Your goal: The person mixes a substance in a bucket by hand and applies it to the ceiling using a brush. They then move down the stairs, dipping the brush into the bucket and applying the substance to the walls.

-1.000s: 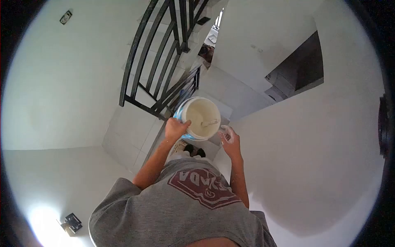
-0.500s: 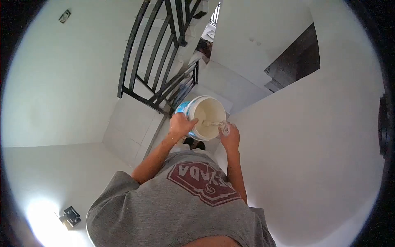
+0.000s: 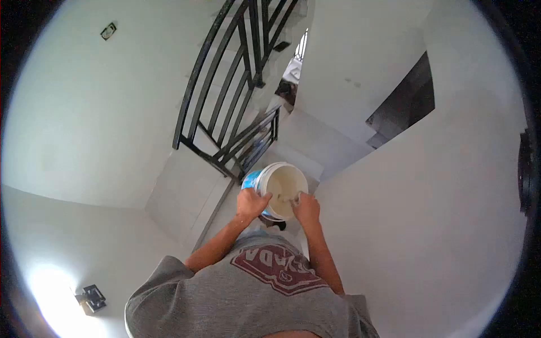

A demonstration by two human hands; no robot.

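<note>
A white paint bucket (image 3: pixel 283 165) with a blue label hangs tilted in front of my body, its mouth facing me. My left hand (image 3: pixel 252 204) grips the bucket's left rim, thumb over the edge. Inside, the bucket is cream-coloured. My right hand (image 3: pixel 307 208) is at the right rim, fingers closed round the handle of what looks like a paintbrush (image 3: pixel 287 198). The brush points left into the bucket; its tip is too small to make out clearly.
Black metal stair railings (image 3: pixel 217 96) stand ahead on the left. Beside them are pale tiles (image 3: pixel 189 183). A white wall (image 3: pixel 417 225) rises close on my right, with a dark opening (image 3: pixel 406 104) farther ahead. A wall lamp (image 3: pixel 92 298) is at lower left.
My right hand has moved inward over the bucket's mouth, taking the brush farther inside. The bucket and both hands sit lower in the view, as does the background. My left hand keeps its grip.
</note>
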